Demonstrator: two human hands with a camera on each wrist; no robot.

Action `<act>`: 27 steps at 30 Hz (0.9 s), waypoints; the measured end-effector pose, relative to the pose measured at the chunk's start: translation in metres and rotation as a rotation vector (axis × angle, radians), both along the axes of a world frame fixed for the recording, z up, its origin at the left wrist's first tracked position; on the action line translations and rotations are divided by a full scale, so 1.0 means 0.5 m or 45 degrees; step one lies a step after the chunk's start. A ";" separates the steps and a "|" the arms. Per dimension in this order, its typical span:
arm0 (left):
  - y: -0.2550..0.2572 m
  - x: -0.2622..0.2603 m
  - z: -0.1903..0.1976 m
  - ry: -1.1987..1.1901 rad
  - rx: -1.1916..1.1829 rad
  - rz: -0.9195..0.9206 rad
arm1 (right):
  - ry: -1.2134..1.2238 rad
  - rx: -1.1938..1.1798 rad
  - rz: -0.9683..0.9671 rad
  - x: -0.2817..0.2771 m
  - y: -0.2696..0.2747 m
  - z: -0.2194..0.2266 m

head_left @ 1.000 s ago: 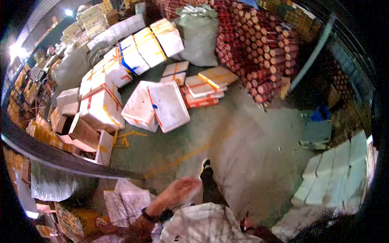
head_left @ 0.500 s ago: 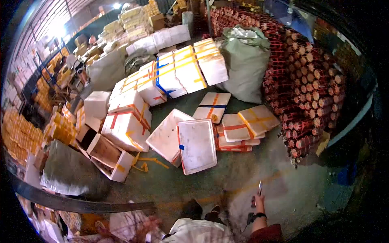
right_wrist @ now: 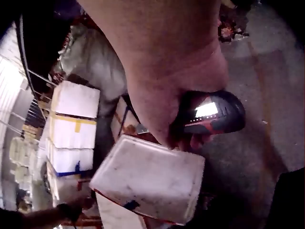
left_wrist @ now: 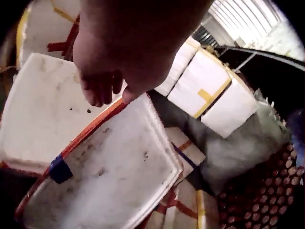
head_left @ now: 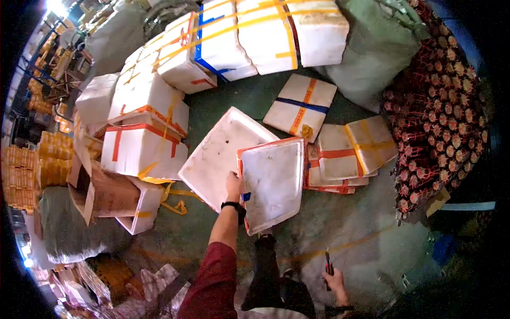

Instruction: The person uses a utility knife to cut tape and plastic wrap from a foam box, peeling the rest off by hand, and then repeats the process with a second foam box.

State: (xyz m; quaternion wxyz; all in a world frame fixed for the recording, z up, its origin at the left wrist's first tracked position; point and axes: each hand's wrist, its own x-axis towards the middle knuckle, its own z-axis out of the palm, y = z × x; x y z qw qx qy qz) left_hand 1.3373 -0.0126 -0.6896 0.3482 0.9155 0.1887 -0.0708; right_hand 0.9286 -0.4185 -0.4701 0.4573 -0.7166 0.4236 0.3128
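Observation:
A white foam box (head_left: 273, 181) with orange tape on its rim and a blue tape patch leans upright on the floor against a second white foam box (head_left: 218, 157). My left hand (head_left: 232, 185) reaches forward and grips the taped box's upper left edge; in the left wrist view the fingers (left_wrist: 97, 90) curl behind the orange rim of the box (left_wrist: 109, 176) and the thumb lies on it. My right hand (head_left: 336, 280) hangs low at my side and holds a red-and-black handled tool (head_left: 328, 261), whose handle (right_wrist: 212, 114) sits in the fist above the foam box (right_wrist: 147, 179).
Taped foam boxes (head_left: 143, 149) stand stacked to the left and behind, with flat ones (head_left: 348, 151) on the right. A grey-green sack (head_left: 377, 48) and a wall of red bundled rolls (head_left: 441, 106) close off the right. An opened carton (head_left: 106, 194) lies at the left. Green floor (head_left: 340, 218) lies underfoot.
The view has moved closer to the boxes and tipped down. My left hand has swung up from my side and taken the taped box's edge. The right hand still holds the tool, lower now.

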 end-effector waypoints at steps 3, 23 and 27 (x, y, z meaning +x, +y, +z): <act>-0.012 0.094 -0.060 0.034 0.116 -0.046 | 0.185 0.014 -0.017 0.025 0.005 -0.026; -0.303 -0.119 0.731 -0.455 -0.013 -0.488 | -1.148 -0.112 0.091 0.594 0.001 0.273; -0.365 -0.226 0.896 -0.560 -0.048 -0.544 | -1.382 0.183 0.145 0.644 -0.015 0.410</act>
